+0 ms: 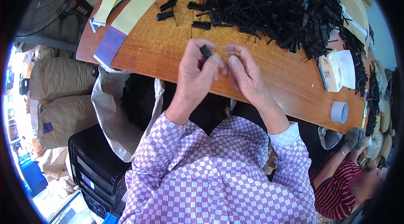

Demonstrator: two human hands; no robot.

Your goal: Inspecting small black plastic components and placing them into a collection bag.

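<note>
On the wooden table (168, 51) we see a big pile of black plastic parts (273, 5). Our left hand (195, 76) pinches a small black part (205, 51) above the table edge; our right hand (246, 74) touches it with curled fingers, and we cannot tell whether they hold anything.

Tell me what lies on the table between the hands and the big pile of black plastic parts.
In the head view, mostly bare wooden table separates the hands from the pile; only a few stray black clips lie near the pile's edge.
</note>
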